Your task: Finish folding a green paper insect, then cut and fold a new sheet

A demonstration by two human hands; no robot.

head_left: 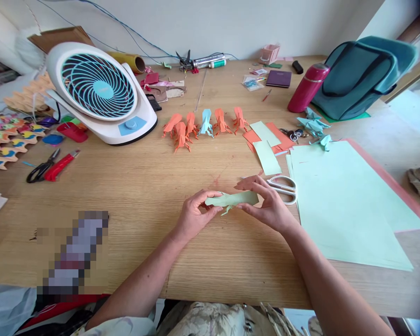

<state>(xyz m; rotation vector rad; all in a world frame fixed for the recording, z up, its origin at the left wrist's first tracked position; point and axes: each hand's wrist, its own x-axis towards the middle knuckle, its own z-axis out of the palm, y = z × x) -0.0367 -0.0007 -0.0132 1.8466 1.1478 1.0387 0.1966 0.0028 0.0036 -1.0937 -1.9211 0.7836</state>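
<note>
A pale green folded paper figure [233, 199] is held between both my hands, just above the table. A thin folded leg sticks out below its middle. My left hand [196, 212] pinches its left end between thumb and fingers. At the other end, my right hand [268, 205] grips the paper with the thumb below and the fingers arched over the top. White-handled scissors [287, 190] lie right beside my right hand, their blades partly hidden by it. Farther back stand several orange origami figures [221, 121] and a light blue one [206, 122].
Large pale green sheets [350, 205] cover the right side. Small orange and green paper pieces [268, 158] lie behind the scissors. A white fan [101, 93], black-handled scissors [42, 170] and a red cutter [61, 166] are at left; a pink bottle [308, 88] and teal bag [357, 79] stand back right.
</note>
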